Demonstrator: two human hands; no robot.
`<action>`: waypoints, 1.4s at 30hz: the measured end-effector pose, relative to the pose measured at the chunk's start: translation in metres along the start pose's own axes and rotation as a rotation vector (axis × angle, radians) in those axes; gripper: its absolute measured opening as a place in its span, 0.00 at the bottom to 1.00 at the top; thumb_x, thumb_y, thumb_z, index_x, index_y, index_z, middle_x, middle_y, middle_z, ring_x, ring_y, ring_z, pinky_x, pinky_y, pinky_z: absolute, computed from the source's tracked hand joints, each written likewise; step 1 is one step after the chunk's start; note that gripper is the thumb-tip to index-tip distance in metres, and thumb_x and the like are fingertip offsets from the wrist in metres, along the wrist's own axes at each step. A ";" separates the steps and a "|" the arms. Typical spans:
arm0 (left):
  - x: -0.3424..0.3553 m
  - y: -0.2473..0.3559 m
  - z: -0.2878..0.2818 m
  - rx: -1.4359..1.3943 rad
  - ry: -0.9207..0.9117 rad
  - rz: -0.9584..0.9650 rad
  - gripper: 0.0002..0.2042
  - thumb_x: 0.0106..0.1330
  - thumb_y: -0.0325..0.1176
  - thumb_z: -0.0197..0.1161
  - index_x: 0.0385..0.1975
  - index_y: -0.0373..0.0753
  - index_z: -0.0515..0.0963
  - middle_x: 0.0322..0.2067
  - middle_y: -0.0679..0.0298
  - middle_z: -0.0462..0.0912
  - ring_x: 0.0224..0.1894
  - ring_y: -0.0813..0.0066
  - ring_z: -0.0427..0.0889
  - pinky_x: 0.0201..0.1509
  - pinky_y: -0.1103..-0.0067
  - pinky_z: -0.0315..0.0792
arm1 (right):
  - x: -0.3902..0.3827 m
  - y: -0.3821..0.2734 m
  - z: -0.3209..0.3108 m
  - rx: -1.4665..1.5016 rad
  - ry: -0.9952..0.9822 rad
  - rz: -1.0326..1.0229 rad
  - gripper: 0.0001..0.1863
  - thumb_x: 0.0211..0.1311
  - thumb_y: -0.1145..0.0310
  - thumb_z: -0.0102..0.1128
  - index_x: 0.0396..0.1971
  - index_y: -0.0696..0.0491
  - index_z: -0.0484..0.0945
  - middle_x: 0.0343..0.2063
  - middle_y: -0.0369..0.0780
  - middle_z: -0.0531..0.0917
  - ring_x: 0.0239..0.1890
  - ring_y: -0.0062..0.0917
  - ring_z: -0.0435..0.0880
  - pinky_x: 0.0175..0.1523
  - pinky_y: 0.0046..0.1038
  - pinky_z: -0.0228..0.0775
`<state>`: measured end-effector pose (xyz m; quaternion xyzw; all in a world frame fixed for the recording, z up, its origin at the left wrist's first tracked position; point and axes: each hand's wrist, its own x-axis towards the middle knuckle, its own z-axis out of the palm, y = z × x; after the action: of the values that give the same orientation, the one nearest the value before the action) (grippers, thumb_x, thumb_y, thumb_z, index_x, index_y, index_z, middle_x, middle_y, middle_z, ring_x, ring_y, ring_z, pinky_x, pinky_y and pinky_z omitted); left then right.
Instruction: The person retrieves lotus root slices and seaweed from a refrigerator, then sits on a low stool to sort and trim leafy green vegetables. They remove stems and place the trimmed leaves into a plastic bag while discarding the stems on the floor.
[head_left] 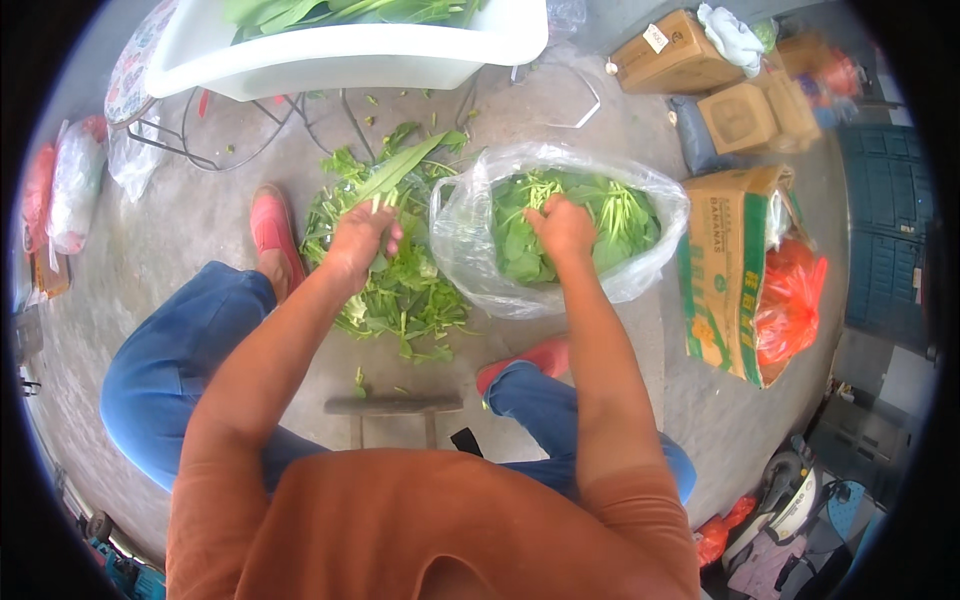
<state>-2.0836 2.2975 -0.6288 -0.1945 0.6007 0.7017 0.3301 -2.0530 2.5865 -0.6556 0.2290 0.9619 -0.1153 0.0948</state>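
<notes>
My left hand [364, 240] is closed round the pale stems of a few leafy greens [402, 168], whose long leaves point away from me to the right. Beneath it a loose heap of leaves and trimmings [400, 300] spreads over the floor. My right hand [563, 228] reaches over the mouth of a clear plastic bag [462, 240]. Bundled leafy greens [620, 215] fill this bag, their pale cut stems uppermost. The right fingers are curled down at the stems in the bag, and their tips are partly hidden, so whether they grip any is unclear.
A white plastic tub [350, 75] with more greens stands on metal legs at the far side. To the right is a cardboard box [725, 270] holding a red plastic bag [790, 310]. More cartons [675, 55] lie beyond. A low wooden stool [395, 405] is near me.
</notes>
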 end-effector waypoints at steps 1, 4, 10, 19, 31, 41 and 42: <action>-0.002 -0.001 0.005 0.023 -0.031 0.004 0.04 0.63 0.31 0.50 0.31 0.39 0.70 0.19 0.67 0.73 0.18 0.80 0.68 0.24 0.83 0.63 | 0.000 0.003 0.006 0.011 0.035 -0.002 0.20 0.43 0.50 0.63 0.20 0.54 0.75 0.20 0.43 0.79 0.26 0.37 0.77 0.32 0.36 0.69; -0.010 -0.001 0.016 0.076 -0.106 0.013 0.04 0.62 0.31 0.51 0.32 0.38 0.70 0.20 0.68 0.72 0.19 0.81 0.67 0.24 0.83 0.62 | 0.001 0.019 -0.002 0.105 0.033 -0.058 0.16 0.46 0.56 0.64 0.20 0.54 0.76 0.19 0.39 0.80 0.22 0.29 0.78 0.27 0.30 0.69; -0.033 0.014 0.066 0.167 -0.237 0.141 0.06 0.60 0.35 0.57 0.32 0.41 0.73 0.19 0.76 0.68 0.19 0.87 0.60 0.22 0.86 0.55 | -0.006 0.032 -0.071 0.825 -0.268 0.022 0.02 0.51 0.74 0.62 0.25 0.55 0.78 0.19 0.33 0.78 0.17 0.12 0.73 0.20 0.15 0.65; -0.052 0.027 0.113 0.226 -0.367 0.218 0.10 0.56 0.35 0.62 0.35 0.40 0.78 0.27 0.71 0.77 0.27 0.85 0.69 0.32 0.86 0.62 | -0.054 -0.031 -0.123 1.083 -0.527 -0.183 0.05 0.53 0.71 0.60 0.29 0.56 0.78 0.20 0.34 0.79 0.19 0.15 0.75 0.24 0.16 0.67; 0.000 -0.017 -0.025 0.895 0.337 0.390 0.12 0.54 0.36 0.62 0.33 0.35 0.79 0.22 0.53 0.79 0.22 0.68 0.75 0.33 0.74 0.70 | -0.008 -0.029 -0.003 0.167 -0.060 -0.028 0.12 0.51 0.58 0.59 0.28 0.52 0.77 0.26 0.42 0.81 0.30 0.35 0.80 0.36 0.35 0.71; -0.014 -0.010 0.036 0.372 -0.014 0.284 0.09 0.59 0.35 0.59 0.29 0.34 0.78 0.19 0.70 0.75 0.22 0.85 0.67 0.27 0.82 0.65 | 0.017 0.001 0.013 0.839 -0.112 0.098 0.07 0.49 0.68 0.62 0.22 0.55 0.76 0.22 0.37 0.80 0.22 0.21 0.76 0.27 0.22 0.66; -0.014 -0.010 0.041 0.364 -0.028 0.272 0.09 0.59 0.35 0.59 0.29 0.34 0.78 0.20 0.70 0.75 0.22 0.85 0.67 0.27 0.82 0.65 | 0.009 -0.004 -0.006 1.002 -0.245 0.171 0.04 0.49 0.72 0.62 0.23 0.53 0.76 0.19 0.31 0.76 0.18 0.12 0.68 0.23 0.15 0.59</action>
<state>-2.0616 2.3349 -0.6178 -0.0392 0.7335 0.6223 0.2704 -2.0637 2.5887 -0.6516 0.3088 0.7485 -0.5792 0.0945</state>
